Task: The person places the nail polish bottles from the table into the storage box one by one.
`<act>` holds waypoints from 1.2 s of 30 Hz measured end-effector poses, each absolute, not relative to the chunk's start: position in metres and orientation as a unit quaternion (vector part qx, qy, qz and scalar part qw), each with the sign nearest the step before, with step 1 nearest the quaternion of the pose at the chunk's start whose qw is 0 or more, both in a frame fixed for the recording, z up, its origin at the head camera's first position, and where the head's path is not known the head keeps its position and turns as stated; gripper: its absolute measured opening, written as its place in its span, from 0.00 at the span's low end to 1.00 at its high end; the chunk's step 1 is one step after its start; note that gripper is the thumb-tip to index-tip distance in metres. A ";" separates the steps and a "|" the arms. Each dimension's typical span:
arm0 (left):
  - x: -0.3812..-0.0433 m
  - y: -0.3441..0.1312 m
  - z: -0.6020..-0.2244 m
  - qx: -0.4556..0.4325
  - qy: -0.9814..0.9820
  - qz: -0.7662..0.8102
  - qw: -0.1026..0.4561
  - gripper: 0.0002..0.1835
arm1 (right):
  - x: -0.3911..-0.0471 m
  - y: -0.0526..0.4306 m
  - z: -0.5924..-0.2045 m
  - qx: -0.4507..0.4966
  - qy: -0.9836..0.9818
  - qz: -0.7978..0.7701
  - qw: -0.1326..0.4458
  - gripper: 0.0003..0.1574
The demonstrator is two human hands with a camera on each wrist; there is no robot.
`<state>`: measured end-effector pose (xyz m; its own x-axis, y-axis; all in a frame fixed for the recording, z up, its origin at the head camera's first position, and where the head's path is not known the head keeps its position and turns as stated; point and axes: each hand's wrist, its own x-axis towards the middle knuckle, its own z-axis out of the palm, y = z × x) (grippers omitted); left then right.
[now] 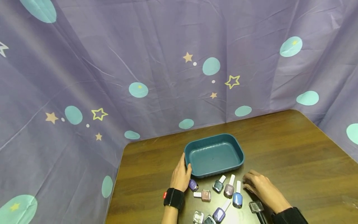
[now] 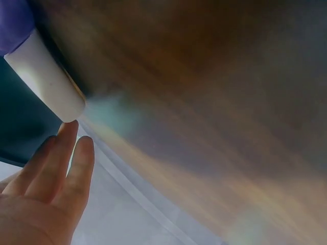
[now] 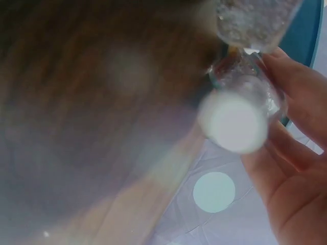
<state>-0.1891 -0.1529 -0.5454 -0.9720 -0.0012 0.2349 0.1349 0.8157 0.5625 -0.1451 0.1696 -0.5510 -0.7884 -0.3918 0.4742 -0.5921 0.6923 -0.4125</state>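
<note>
My left hand (image 1: 180,177) rests with extended fingers along the left side of a teal plastic tray (image 1: 213,172), thumb at its near corner. A purple nail polish bottle (image 1: 193,185) lies beside that thumb; its white cap (image 2: 48,76) looms large in the left wrist view. To the right of the tray, my right hand (image 1: 261,188) is low over the table. The right wrist view shows its thumb and fingers around a clear, reddish-tinted nail polish bottle (image 3: 250,84) with a white cap. From the head, my hand hides that bottle.
Several nail polish bottles lie between my hands, among them a blue one (image 1: 237,199), a mauve one (image 1: 228,191) and a pink one (image 1: 206,195). A glittery bottle (image 1: 255,206) with a black cap lies by my right wrist. A purple patterned curtain (image 1: 167,62) hangs behind the wooden table (image 1: 293,149).
</note>
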 end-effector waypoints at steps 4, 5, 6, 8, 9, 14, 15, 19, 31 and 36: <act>-0.191 -0.152 -0.543 -0.032 -0.945 -0.303 0.120 0.32 | -0.145 0.170 -0.548 0.272 -0.907 0.271 0.176 0.17; -0.191 -0.152 -0.542 -0.032 -0.945 -0.300 0.123 0.32 | -0.144 0.171 -0.547 0.269 -0.912 0.261 0.168 0.19; -0.192 -0.151 -0.541 -0.031 -0.945 -0.299 0.127 0.32 | -0.143 0.172 -0.546 0.263 -0.918 0.250 0.159 0.21; -0.193 -0.150 -0.540 -0.031 -0.946 -0.292 0.136 0.32 | -0.140 0.176 -0.545 0.250 -0.932 0.224 0.140 0.27; -0.194 -0.150 -0.540 -0.031 -0.947 -0.289 0.140 0.33 | -0.139 0.178 -0.544 0.245 -0.936 0.215 0.130 0.28; -0.196 -0.149 -0.539 -0.027 -0.948 -0.280 0.149 0.34 | -0.136 0.187 -0.543 0.230 -0.945 0.211 0.099 0.27; -0.196 -0.148 -0.539 -0.026 -0.948 -0.280 0.149 0.34 | -0.136 0.188 -0.542 0.229 -0.944 0.216 0.094 0.25; -0.194 -0.148 -0.539 -0.024 -0.949 -0.280 0.143 0.34 | -0.136 0.190 -0.541 0.227 -0.941 0.234 0.093 0.22; -0.194 -0.144 -0.543 -0.022 -0.954 -0.262 0.145 0.34 | -0.146 0.185 -0.530 0.257 -0.904 0.288 0.182 0.13; -0.194 -0.142 -0.544 -0.024 -0.956 -0.257 0.140 0.34 | -0.150 0.185 -0.519 0.266 -0.898 0.282 0.208 0.12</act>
